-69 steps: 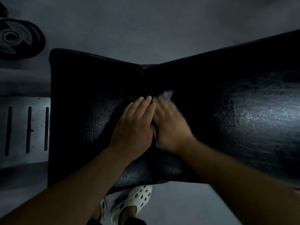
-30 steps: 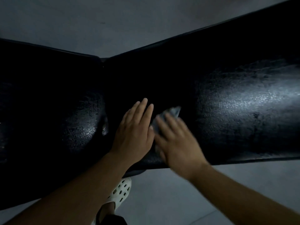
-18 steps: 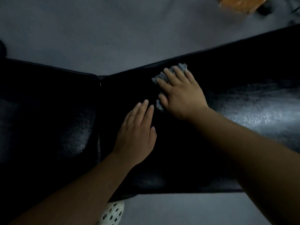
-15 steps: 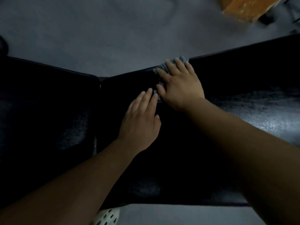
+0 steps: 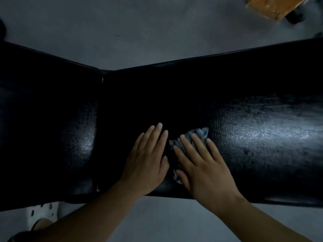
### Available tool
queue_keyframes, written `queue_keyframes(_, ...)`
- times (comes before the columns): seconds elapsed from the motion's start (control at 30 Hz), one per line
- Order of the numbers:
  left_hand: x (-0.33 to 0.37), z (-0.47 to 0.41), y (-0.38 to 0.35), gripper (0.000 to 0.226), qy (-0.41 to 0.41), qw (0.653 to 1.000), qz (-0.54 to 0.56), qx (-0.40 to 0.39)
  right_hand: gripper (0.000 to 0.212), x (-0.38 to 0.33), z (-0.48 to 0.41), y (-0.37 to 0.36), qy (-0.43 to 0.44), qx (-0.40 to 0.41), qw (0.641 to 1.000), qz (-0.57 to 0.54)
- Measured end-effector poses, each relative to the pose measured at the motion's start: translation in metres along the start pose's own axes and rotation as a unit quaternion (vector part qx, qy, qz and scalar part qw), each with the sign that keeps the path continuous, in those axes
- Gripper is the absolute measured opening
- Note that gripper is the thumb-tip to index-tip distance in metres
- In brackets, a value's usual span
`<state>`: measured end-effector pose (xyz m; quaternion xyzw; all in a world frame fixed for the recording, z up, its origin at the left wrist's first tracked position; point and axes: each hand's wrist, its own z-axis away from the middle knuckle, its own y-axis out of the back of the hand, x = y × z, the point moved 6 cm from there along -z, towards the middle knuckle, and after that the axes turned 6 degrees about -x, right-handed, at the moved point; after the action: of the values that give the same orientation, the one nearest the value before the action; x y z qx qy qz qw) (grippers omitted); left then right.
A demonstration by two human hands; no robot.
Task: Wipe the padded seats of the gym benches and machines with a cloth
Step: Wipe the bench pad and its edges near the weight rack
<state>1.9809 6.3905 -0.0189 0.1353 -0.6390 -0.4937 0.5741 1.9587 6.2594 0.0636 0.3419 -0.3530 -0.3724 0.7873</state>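
A black padded gym bench runs across the head view in two parts: a short seat pad (image 5: 49, 130) on the left and a long back pad (image 5: 253, 137) on the right, with a narrow gap between them. My right hand (image 5: 201, 163) lies flat with straight fingers on a crumpled grey cloth (image 5: 199, 134), pressing it onto the long pad near its front edge. Only the cloth's edges show around my fingers. My left hand (image 5: 148, 159) rests flat on the same pad just left of the cloth, fingers straight.
Grey floor (image 5: 139, 28) lies beyond and in front of the bench. An orange-brown box (image 5: 272, 6) sits at the top right beside a dark wheel-like object (image 5: 295, 17). My white perforated clog (image 5: 42, 213) shows under the bench at the lower left.
My right hand has slid the cloth from the far edge of the long pad back toward the near edge. My left hand stays flat on the pad beside it.
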Motion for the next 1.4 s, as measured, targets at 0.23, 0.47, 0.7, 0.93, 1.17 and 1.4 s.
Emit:
queue_keyframes(0.23, 0.006, -0.028, 0.016, 0.067, 0.013, 1.0, 0.024, 0.01, 0.06, 0.103, -0.102, 0.054, -0.156, 0.056, 0.986, -0.002)
queue_keyframes(0.47, 0.018, -0.054, 0.025, 0.066, -0.014, 0.998, 0.061, 0.018, 0.064, 0.004, 0.057, -0.006, 0.109, -0.001, 0.994, 0.03)
queue_keyframes(0.7, 0.026, -0.061, 0.029, 0.067, -0.004, 0.997, 0.061, 0.037, 0.063, 0.138, -0.086, 0.059, -0.16, 0.081, 0.984, -0.008)
queue_keyframes(0.93, 0.05, -0.083, 0.043, 0.065, 0.016, 0.995, 0.063, 0.076, 0.065, 0.074, 0.025, 0.018, 0.08, 0.025, 0.996, 0.012)
queue_keyframes(1.17, 0.082, -0.094, 0.044, 0.066, 0.02, 0.992, 0.059, 0.106, 0.07, 0.214, -0.101, 0.079, -0.152, 0.08, 0.985, 0.004)
queue_keyframes(1.4, 0.091, -0.093, 0.04, 0.065, 0.07, 0.987, 0.087, 0.113, 0.069, 0.101, 0.077, 0.009, 0.153, 0.008, 0.988, 0.027)
